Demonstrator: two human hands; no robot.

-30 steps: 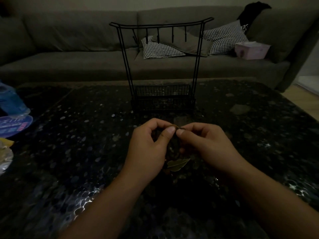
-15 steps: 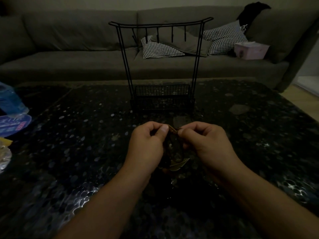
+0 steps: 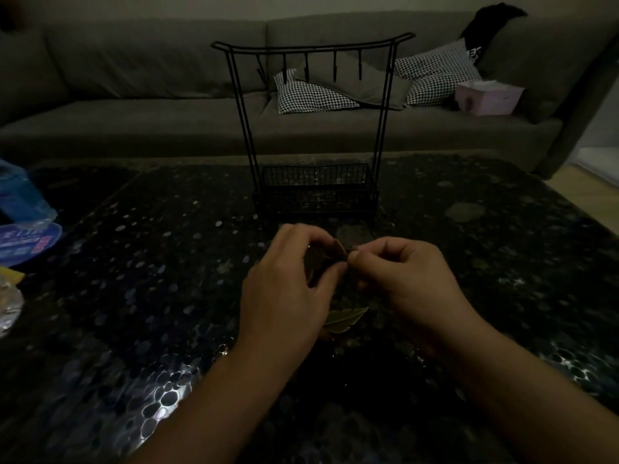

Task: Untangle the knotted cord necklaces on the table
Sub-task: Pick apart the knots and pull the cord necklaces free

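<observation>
Pinching — left hand [image 3: 284, 289] curled on cord knot [image 3: 340, 251] | right hand [image 3: 402, 279] pinching it too — leaf pendant [image 3: 345, 319] below

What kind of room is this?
Most likely a living room at home: a grey sofa with checked cushions stands behind a low dark table, and a tissue box sits on the sofa.

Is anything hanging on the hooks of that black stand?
No, the hooks are bare. The black wire stand stands upright on the table, and the sofa shows clearly between its hooks, with no necklace dangling there.
</observation>
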